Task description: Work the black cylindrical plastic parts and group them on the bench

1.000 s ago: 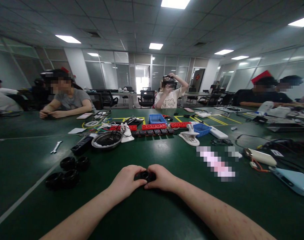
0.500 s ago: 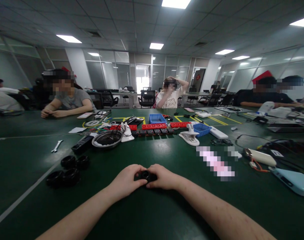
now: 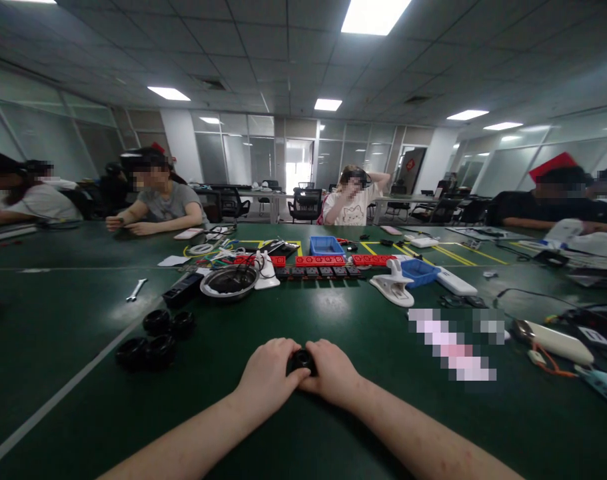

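In the head view, my left hand (image 3: 272, 372) and my right hand (image 3: 333, 372) meet at the middle near side of the green table. Between them is a small black round part (image 3: 302, 360) with a hole in its top. The fingers of both hands curl around its sides, and my thumbs come together in front of it. Much of the part is hidden by the hands. To the left stand several thick black rings (image 3: 159, 348), grouped close together and larger than the held piece looks.
A wrench (image 3: 136, 290) lies at the left, near a metal bowl (image 3: 228, 283). Red socket strips (image 3: 320, 261), blue bins (image 3: 326, 245) and a white clip stand (image 3: 394, 285) line the middle. A cream power bank (image 3: 553, 341) and cables are at the right. Several people sit around.
My view has turned slightly left, so the table items appear farther right. Both hands now close more tightly around the black part, and less of it shows.
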### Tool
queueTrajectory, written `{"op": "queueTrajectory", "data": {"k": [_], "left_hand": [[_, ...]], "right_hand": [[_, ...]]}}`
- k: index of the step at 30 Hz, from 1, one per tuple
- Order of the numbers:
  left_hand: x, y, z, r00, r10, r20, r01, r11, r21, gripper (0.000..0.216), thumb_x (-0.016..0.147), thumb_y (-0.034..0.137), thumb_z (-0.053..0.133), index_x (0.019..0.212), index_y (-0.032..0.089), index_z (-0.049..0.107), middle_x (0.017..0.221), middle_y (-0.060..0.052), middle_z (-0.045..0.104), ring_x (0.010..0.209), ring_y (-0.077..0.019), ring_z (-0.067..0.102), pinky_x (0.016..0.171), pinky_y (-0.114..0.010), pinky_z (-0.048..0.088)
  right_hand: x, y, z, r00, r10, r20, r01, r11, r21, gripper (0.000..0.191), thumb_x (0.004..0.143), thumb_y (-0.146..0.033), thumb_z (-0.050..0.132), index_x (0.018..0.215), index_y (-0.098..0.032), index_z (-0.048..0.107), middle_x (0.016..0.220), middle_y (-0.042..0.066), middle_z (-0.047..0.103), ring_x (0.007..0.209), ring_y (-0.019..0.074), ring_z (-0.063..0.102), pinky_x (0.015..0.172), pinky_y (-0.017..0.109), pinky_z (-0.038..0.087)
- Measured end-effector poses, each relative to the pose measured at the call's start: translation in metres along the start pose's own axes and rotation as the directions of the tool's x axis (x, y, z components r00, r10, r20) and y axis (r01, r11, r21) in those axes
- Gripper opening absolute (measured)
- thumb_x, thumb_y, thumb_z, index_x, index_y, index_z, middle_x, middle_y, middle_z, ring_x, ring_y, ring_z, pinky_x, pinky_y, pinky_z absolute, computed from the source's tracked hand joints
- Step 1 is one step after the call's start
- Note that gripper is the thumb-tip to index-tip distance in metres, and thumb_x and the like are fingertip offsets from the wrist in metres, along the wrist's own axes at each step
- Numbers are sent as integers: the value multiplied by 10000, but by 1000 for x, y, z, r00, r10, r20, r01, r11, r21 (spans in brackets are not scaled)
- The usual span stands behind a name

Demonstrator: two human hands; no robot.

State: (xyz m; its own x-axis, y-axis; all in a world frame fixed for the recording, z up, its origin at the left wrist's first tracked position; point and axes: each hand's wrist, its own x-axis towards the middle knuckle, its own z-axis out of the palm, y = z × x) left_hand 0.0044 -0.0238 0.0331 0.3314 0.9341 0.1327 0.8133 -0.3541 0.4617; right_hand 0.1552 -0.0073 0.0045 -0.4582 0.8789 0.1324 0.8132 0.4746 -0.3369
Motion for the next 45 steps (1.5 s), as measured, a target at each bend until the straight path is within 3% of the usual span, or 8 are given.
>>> {"op": "queueTrajectory", "data": {"k": [8,15,20,25,31,35,39,45], "left_hand": [[5,-13,-17,959,184,215,-135,966,-220,246,693,285,632,925,212,597,867,1,575,768,-167,540,667,-242,406],[2,-12,-16,963,233,135,-201,955,-218,283,657,268,684,915,204,587,939,-16,556,906,-196,506,776,-269,390],[2,-9,-12,969,223,109,-202,963,-179,301,664,244,677,946,219,575,902,-4,552,860,-180,521,752,-262,394],[-1,-2,-4,999,36,12,-35,997,-65,231,675,277,666,870,192,577,877,-16,556,852,-198,519,738,-283,393],[-1,-5,-9,991,117,71,-111,990,-84,270,709,252,639,971,211,588,914,-25,560,885,-199,517,757,-279,397],[3,-12,-20,956,234,175,-209,967,-145,322,725,229,627,1043,261,589,919,-13,570,886,-186,527,762,-259,398],[4,-11,-22,947,254,198,-225,961,-161,332,710,234,644,1036,276,599,904,-2,580,856,-180,538,731,-248,402],[1,-2,-8,999,-12,48,13,1000,-14,265,694,327,649,932,214,614,904,-30,597,856,-217,543,731,-301,399]], "right_hand": [[1,17,-14,977,-154,146,99,939,328,374,571,-277,736,908,-179,610,842,2,587,800,182,522,692,261,388],[5,24,-12,968,-155,195,44,878,476,231,560,-191,741,756,-150,626,695,-40,551,673,140,513,596,219,382],[5,14,-7,985,-49,163,0,958,286,380,543,-324,747,858,-168,603,795,8,595,721,182,534,612,253,384],[1,-3,3,998,65,21,-64,997,-40,328,672,-382,620,890,-142,568,838,87,609,782,240,541,667,315,381],[-1,7,-7,994,-84,75,66,975,213,443,600,-343,706,989,-181,566,895,29,577,822,204,526,705,283,390],[4,20,-17,961,-135,241,23,908,418,248,630,-139,666,870,-166,610,775,-20,582,723,144,537,627,222,396],[6,21,-11,974,-75,214,-11,927,375,262,574,-173,718,801,-164,588,733,-32,576,671,135,524,570,210,368],[3,1,4,995,100,20,-102,992,81,326,602,-403,685,773,-169,536,726,30,584,659,187,522,562,260,327]]}}
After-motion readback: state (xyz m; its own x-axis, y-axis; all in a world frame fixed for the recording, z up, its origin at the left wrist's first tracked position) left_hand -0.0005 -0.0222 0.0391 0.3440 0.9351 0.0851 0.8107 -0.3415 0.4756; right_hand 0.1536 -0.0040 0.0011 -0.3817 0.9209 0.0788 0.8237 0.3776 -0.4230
